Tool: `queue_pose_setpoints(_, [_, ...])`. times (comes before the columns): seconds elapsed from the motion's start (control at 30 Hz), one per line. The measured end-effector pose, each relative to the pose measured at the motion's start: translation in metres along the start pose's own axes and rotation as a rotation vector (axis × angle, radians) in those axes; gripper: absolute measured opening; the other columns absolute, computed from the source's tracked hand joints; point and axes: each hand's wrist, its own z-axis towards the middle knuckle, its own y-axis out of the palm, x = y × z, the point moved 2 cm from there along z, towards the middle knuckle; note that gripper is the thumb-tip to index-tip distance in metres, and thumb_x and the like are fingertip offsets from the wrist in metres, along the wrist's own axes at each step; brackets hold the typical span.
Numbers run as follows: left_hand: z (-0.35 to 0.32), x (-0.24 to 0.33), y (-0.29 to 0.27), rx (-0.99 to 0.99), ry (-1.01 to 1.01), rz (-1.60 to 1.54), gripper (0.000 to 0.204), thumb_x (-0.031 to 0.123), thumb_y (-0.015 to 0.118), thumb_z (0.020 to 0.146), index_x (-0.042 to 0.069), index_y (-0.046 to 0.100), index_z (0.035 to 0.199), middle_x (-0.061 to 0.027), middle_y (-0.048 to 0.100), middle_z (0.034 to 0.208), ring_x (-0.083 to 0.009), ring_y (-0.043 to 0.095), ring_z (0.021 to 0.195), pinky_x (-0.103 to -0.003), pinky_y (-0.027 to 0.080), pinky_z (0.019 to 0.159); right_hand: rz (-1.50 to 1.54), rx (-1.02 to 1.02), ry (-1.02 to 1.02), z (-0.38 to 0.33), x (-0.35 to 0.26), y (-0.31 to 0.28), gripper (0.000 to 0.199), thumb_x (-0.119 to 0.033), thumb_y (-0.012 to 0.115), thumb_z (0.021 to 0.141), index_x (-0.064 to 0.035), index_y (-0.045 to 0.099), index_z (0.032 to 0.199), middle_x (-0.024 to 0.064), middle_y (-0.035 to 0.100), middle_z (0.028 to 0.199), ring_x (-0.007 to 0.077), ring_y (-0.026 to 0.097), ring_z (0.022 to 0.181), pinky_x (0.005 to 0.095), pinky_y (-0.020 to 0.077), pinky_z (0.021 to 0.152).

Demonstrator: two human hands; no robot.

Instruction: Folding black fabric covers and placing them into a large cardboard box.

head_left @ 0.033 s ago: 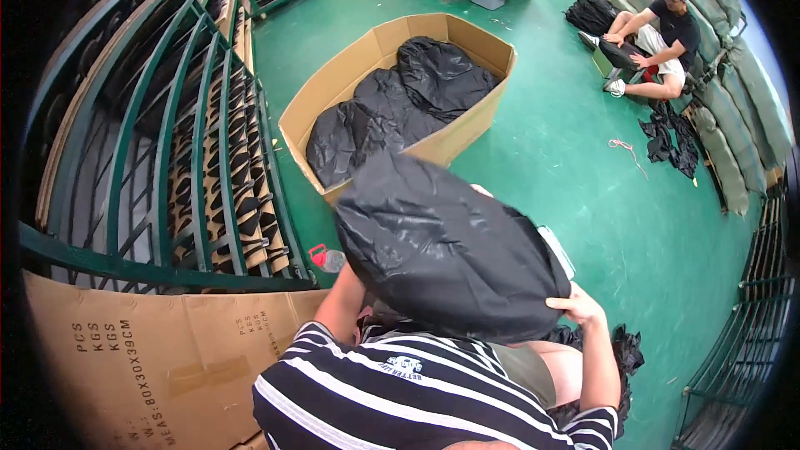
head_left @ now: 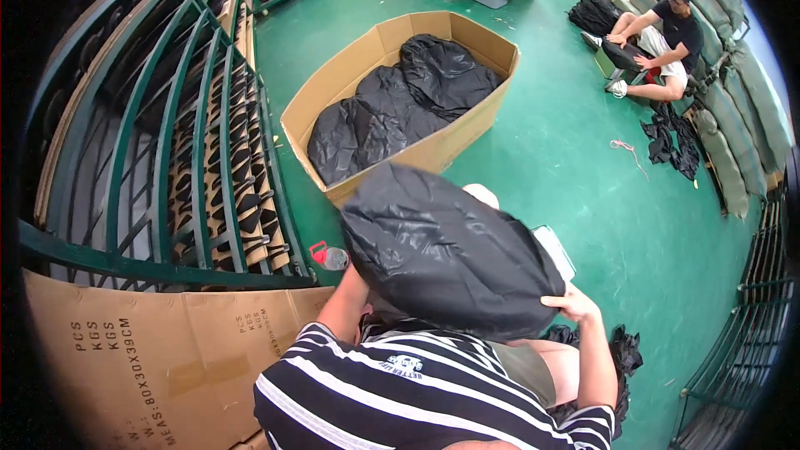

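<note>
A large, full-looking black plastic bag (head_left: pixel 446 250) with a wrinkled, shiny surface lies across my lap, tilted up at its far left end. My right hand (head_left: pixel 575 304) pinches the bag's right edge between thumb and fingers. My left forearm (head_left: pixel 346 296) runs up to the bag's left side, and the bag hides that hand. Just beyond the bag stands an open cardboard box (head_left: pixel 292 112) with several similar black bags (head_left: pixel 387 112) inside. What fills the bags cannot be seen.
Green racks (head_left: pixel 167 150) stand at my left, above a flat cardboard sheet (head_left: pixel 192 358). A red-handled clear bottle (head_left: pixel 333 259) is beside them. Crumpled black plastic (head_left: pixel 625 350) lies by my right leg. A co-worker (head_left: pixel 671 37) sits far right near stacked sacks (head_left: pixel 746 100).
The bag's raised far end has dropped a little toward me, showing more of the box's front wall and a white shape beyond the bag. My right hand has shifted slightly left.
</note>
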Motion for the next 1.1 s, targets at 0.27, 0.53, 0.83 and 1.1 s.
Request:
queue_pose_setpoints(0.27, [-0.057,-0.044,-0.007,0.041,-0.186,-0.141,0.076,0.065,0.045,0.087,0.009,0.041,0.139,-0.0082,0.049,0.138,-0.0276,0.049,0.121,-0.051,0.037,0.100,-0.057,0.023,0.178,0.058,0.036,-0.013,0.048,-0.004,0.073,0.078,0.0010,0.055,0.123,0.0099,0.064,0.113,0.0199,0.062,0.100,0.0346,0.0488,0.091])
queue_pose_setpoints(0.53, [-0.097,0.112,0.051,-0.134,-0.006,-0.153,0.096,0.077,0.029,0.084,0.001,0.030,0.144,-0.0150,0.036,0.146,-0.0290,0.037,0.132,-0.048,0.025,0.109,0.009,0.150,0.169,0.035,0.059,-0.023,0.059,-0.003,0.074,0.074,-0.0020,0.051,0.128,0.0087,0.062,0.118,0.0197,0.059,0.106,0.0319,0.0460,0.092])
queue_pose_setpoints(0.83, [-0.036,0.170,0.082,-0.491,-0.434,0.289,0.062,0.023,0.073,0.081,0.003,0.045,0.133,-0.0095,0.054,0.130,-0.0200,0.050,0.120,-0.039,0.042,0.100,0.260,0.243,0.006,0.038,0.102,-0.011,0.056,-0.006,0.069,0.076,0.0005,0.048,0.128,0.0125,0.060,0.119,0.0241,0.061,0.103,0.0357,0.0481,0.091])
queue_pose_setpoints(1.1, [0.006,0.129,0.092,-0.241,-0.525,-0.131,0.074,0.061,0.056,0.084,0.003,0.052,0.129,-0.0124,0.057,0.128,-0.0285,0.055,0.116,-0.045,0.038,0.104,0.269,0.418,-0.209,0.033,0.109,0.012,0.060,-0.006,0.071,0.073,0.0023,0.048,0.129,0.0136,0.060,0.121,0.0253,0.058,0.109,0.0357,0.0438,0.096])
